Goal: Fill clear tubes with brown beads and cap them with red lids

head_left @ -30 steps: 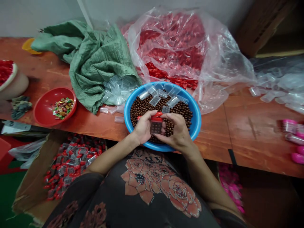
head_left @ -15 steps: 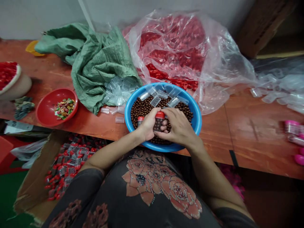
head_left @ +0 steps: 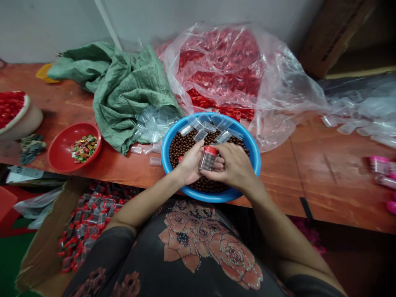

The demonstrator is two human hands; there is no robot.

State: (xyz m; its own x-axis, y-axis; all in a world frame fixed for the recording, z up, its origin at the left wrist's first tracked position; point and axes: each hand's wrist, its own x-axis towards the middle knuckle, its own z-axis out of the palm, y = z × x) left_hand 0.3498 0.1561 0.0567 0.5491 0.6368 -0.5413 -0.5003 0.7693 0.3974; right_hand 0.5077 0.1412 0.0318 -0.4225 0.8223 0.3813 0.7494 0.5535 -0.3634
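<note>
A small clear jar (head_left: 208, 160) with a red cap, filled with brown balls, is held tilted over a blue basin (head_left: 165, 154). My left hand (head_left: 191, 164) is closed around it, thumb along its side and fingers behind it. From the other side my right hand (head_left: 236, 165) grips the jar too, its thumb near the base and fingers beside the cap. Brown balls (head_left: 182, 144) fill the basin beneath my hands. Empty clear tubes (head_left: 201, 135) lie on the balls at the far side. Another red cap (head_left: 180, 158) shows partly behind my left hand.
More clear tubes (head_left: 154, 123) lie by a green sack (head_left: 133, 86). Behind the basin is a clear bag of red caps (head_left: 222, 62). A red bowl (head_left: 58, 154) holds wrapped sweets. Below the table edge, a carton (head_left: 43, 243) contains many red-capped jars (head_left: 83, 222). Pink-capped jars (head_left: 379, 165) lie right.
The right-hand fingers have come off the top of the red cap, leaving more of the jar showing. The jar tilts more. The whole view has shifted slightly.
</note>
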